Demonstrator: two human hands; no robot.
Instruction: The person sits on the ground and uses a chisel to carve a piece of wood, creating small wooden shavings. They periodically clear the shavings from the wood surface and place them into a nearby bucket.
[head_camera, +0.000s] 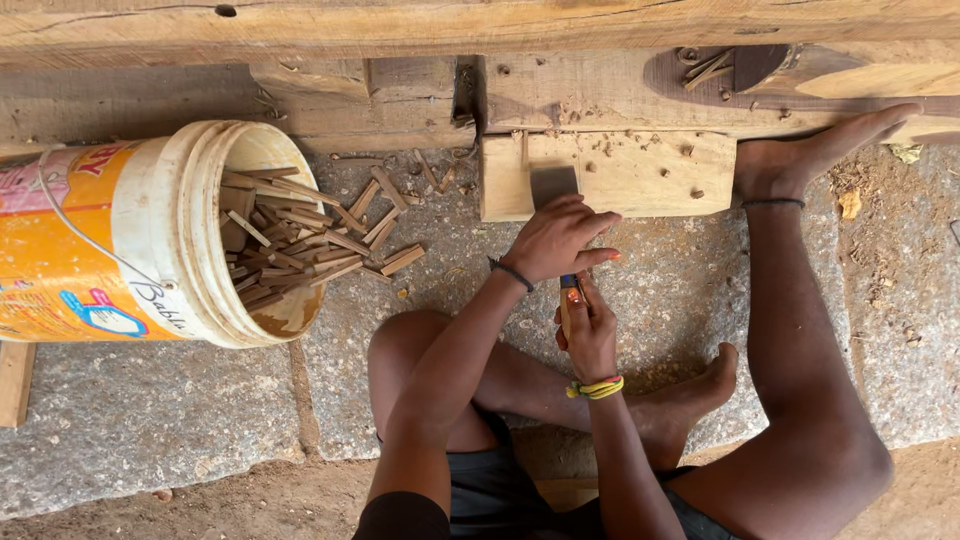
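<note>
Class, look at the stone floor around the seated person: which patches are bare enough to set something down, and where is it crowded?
Bare: the stone slab below the tipped bucket, left of the knee, and the strip right of the outstretched leg. Crowded: the bucket's mouth, where wood sticks spill out, and by the wood block, where the left hand and right hand work.

We count two hands: left hand (556, 238) and right hand (590, 335), both over the stone floor (150, 410). One bucket (150, 235) on its side, with many small wooden sticks (290, 245), too many to count. One pale wood block (640, 175). One small tool (571, 292). Two bare feet. One black wristband (511, 274), one yellow-green wristband (597, 388), one anklet (772, 203).
</note>
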